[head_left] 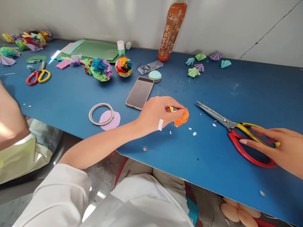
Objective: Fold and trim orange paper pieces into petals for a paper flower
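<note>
My left hand (pixel 158 111) pinches a small piece of folded orange paper (pixel 182 118), with some yellow showing at its inner edge, just above the blue tabletop. A white strip of tape or paper (pixel 160 125) clings to the thumb side of this hand near the wrist. At the right, my right hand (pixel 281 146) has its fingers at the handles of large scissors (pixel 227 122), one handle red and the other yellow. The slim blades point left, nearly closed, toward the orange paper. Small white scraps (pixel 194 133) lie between the two hands.
A phone (pixel 140 93), a tape roll (pixel 101 114) on a lilac paper circle (pixel 115 121), paper balls (pixel 101 69), and a leaning drink bottle (pixel 172 31) stand about. Folded paper fans (pixel 199 67) lie at the back right. Another person's arm (pixel 10 118) reaches in at left.
</note>
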`<state>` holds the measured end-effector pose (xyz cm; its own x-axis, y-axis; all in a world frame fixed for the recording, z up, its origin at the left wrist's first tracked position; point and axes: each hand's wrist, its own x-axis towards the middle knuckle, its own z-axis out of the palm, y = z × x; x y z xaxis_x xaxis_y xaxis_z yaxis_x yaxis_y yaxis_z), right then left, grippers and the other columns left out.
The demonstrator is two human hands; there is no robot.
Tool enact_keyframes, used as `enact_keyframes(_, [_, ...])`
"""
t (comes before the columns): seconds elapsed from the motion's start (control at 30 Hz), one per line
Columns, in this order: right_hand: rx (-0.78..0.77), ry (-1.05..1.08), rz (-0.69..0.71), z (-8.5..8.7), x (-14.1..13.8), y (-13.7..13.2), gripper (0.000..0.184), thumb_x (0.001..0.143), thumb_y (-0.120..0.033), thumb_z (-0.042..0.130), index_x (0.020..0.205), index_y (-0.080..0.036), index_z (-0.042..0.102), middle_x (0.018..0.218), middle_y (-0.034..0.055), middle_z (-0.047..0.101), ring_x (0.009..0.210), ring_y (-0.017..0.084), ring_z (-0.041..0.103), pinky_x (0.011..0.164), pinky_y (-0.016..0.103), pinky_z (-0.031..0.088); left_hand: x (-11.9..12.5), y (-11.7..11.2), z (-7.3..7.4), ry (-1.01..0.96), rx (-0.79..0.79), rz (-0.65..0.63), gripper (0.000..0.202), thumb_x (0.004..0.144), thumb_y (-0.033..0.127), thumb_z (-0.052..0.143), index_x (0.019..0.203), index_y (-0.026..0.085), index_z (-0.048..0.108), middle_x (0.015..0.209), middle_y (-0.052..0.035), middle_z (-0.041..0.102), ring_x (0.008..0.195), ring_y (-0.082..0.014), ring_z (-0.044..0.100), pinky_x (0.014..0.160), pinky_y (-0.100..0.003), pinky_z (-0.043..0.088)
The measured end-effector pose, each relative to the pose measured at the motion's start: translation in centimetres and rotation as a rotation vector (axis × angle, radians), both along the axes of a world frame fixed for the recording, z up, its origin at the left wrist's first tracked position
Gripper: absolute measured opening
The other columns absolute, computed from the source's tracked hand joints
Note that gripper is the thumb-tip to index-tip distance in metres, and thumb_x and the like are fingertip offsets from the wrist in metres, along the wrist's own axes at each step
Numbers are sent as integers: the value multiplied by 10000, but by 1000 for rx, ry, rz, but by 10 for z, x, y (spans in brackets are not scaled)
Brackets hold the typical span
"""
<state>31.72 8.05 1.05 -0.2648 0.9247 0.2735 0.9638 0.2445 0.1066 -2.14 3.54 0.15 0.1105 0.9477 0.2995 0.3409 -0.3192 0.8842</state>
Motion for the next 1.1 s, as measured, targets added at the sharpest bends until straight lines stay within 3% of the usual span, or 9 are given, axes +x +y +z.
enact_keyframes(0.07, [82, 17, 32, 17, -37, -24, 368, 744, -600, 632, 802, -249, 728, 770, 74, 733, 573, 209, 652, 337, 281, 389, 0, -1, 1, 40, -1, 16, 190, 800, 316, 585, 796, 234, 756, 859, -1, 722, 681, -100, 595, 605, -229, 452])
enact_keyframes(0.13, [164, 80, 237, 30, -82, -52, 234, 884, -454, 531, 912, -270, 673, 835, 45, 733, 723, 191, 686, 425, 279, 434, 1, -3, 3, 87, -5, 33, 188, 793, 305, 582, 787, 236, 758, 860, 5, 726, 686, -104, 596, 597, -230, 444])
enact_keyframes(0.27, [378, 162, 824, 36, -160, -83, 169, 827, -299, 662, 940, -195, 591, 815, 25, 726, 726, 138, 676, 592, 246, 499, 2, -6, 7, 168, -21, 66, 189, 788, 282, 580, 788, 215, 756, 878, -3, 737, 711, -122, 608, 617, -242, 454])
enact_keyframes(0.37, [395, 173, 958, 27, -186, -77, 204, 788, -256, 700, 937, -159, 599, 813, 18, 724, 707, 133, 665, 640, 247, 517, 1, -7, 9, 183, -23, 68, 184, 800, 291, 589, 769, 209, 751, 878, -7, 738, 728, -128, 622, 656, -249, 474])
enact_keyframes(0.5, [424, 187, 993, 20, -191, -69, 155, 778, -158, 688, 914, -149, 614, 798, 14, 723, 674, 124, 656, 636, 250, 525, 0, -8, 9, 204, 12, 43, 183, 822, 296, 593, 779, 210, 748, 880, -11, 737, 730, -122, 629, 677, -248, 489])
enact_keyframes(0.6, [317, 317, 966, 26, -187, -72, 133, 795, -115, 653, 903, -179, 608, 803, 0, 722, 701, 113, 664, 615, 225, 521, -1, -8, 8, 241, 96, 19, 183, 840, 281, 585, 787, 216, 748, 890, -16, 738, 758, -126, 637, 685, -249, 503])
enact_keyframes(0.87, [-8, 769, 550, 48, -146, -56, 62, 817, -220, 645, 759, -244, 641, 754, -40, 694, 577, 76, 594, 491, 190, 480, 4, -3, -3, 129, 832, -183, 84, 824, 220, 648, 762, 189, 695, 768, -18, 740, 844, -139, 676, 823, -289, 567])
enact_keyframes(0.97, [-128, 832, 495, 44, -135, -47, 68, 792, -263, 663, 730, -234, 660, 731, -28, 687, 538, 78, 576, 474, 190, 484, 6, -5, 0, 147, 898, -265, 40, 812, 219, 669, 790, 186, 672, 758, -18, 739, 873, -148, 692, 842, -302, 574])
enact_keyframes(1.1, [-219, 806, 556, 40, -132, -44, 86, 784, -274, 664, 713, -227, 660, 686, -28, 666, 522, 72, 555, 449, 178, 453, 5, -10, 4, 199, 875, -288, 39, 801, 212, 683, 814, 182, 662, 771, -26, 742, 905, -165, 704, 874, -319, 564])
